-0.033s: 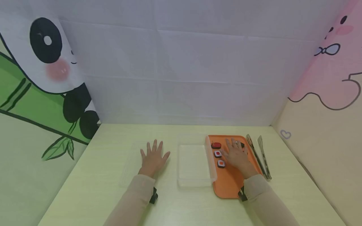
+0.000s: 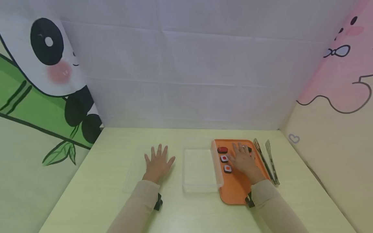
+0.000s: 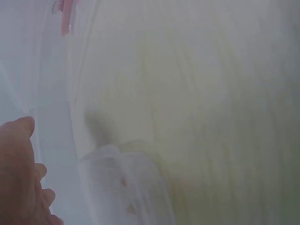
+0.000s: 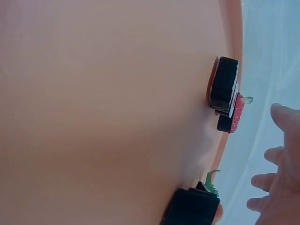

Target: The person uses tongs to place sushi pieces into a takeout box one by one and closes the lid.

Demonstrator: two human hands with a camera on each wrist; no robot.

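My left hand (image 2: 156, 164), fingers spread, is over the right part of a clear plastic lid (image 2: 132, 176) lying left on the table. On the right, my right hand (image 2: 244, 161) is spread over an orange tray (image 2: 233, 194), gripping nothing. Beside its thumb sit a red-topped sushi piece (image 2: 222, 150), a sushi roll with a red centre (image 2: 224, 158) and one with an orange centre (image 2: 227, 169). Its fingers partly hide another dark sushi piece (image 2: 249, 149). In the right wrist view, a black-wrapped roll (image 4: 224, 86) and a dark piece with green on it (image 4: 192, 206) show near the fingers.
A clear plastic box (image 2: 201, 188) stands between the hands, its right side overlapping the tray's left edge. Metal tongs (image 2: 273, 165) lie spread along the tray's right side. A pale cloth wall (image 2: 189, 106) closes off the table's back edge, with printed side walls left and right.
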